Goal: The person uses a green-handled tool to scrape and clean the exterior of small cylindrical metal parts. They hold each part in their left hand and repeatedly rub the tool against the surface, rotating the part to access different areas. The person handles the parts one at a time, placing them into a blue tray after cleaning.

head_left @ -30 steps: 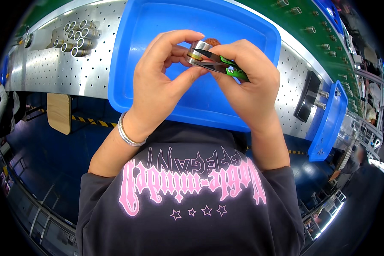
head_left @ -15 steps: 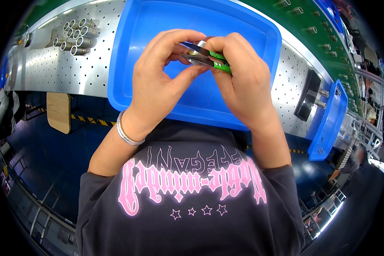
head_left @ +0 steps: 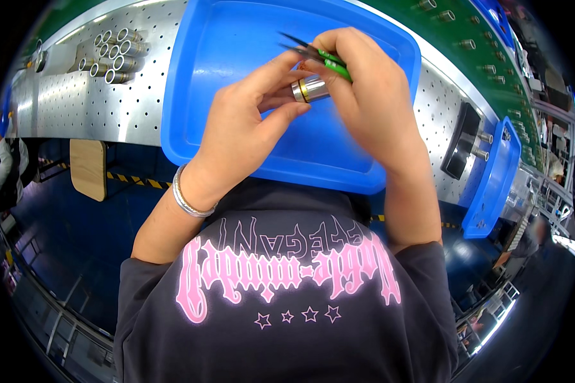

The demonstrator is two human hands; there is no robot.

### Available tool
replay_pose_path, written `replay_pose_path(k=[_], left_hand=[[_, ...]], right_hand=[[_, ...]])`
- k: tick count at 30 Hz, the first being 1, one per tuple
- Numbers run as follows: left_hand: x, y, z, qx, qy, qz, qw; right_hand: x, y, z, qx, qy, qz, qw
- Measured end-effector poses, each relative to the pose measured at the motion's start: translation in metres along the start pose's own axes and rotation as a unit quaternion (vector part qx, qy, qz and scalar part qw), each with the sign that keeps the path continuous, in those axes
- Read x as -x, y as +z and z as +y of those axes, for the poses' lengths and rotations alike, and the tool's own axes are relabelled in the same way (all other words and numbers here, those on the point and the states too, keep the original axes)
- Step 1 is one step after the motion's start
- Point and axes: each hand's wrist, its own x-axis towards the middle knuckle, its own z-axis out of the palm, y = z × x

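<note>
Silver metal cylinder [head_left: 310, 89], pinched in left hand [head_left: 239, 137] fingertips, lies crosswise just below green-handled tweezers [head_left: 316, 54] clasped in right hand [head_left: 374, 105], tips pointing left

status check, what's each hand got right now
Left hand pinches small silver cylinder over blue tray. Right hand grips green-handled tweezers, tips pointing left, above the cylinder. Nothing between the hands.
</note>
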Motion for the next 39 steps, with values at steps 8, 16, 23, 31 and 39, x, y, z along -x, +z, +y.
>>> replay_pose_path(k=[8,16,23,31,39], left_hand=[[-0.008,-0.011,0.009,0.237,-0.117,-0.040,0.963],[-0.010,-0.008,0.007,0.319,-0.148,-0.009,0.936],[-0.011,-0.009,0.010,0.385,-0.144,-0.005,0.912],[-0.011,-0.009,0.008,0.365,-0.133,0.006,0.922],[-0.010,-0.008,0.005,0.315,-0.121,0.027,0.941]], right_hand=[[0.004,-0.014,0.017,-0.147,0.129,0.004,0.981],[0.005,-0.027,0.001,-0.312,0.173,0.046,0.933],[0.003,-0.023,0.001,-0.336,0.165,0.069,0.925],[0.003,-0.024,-0.001,-0.348,0.160,0.072,0.921],[0.000,-0.025,-0.011,-0.341,0.138,0.054,0.928]])
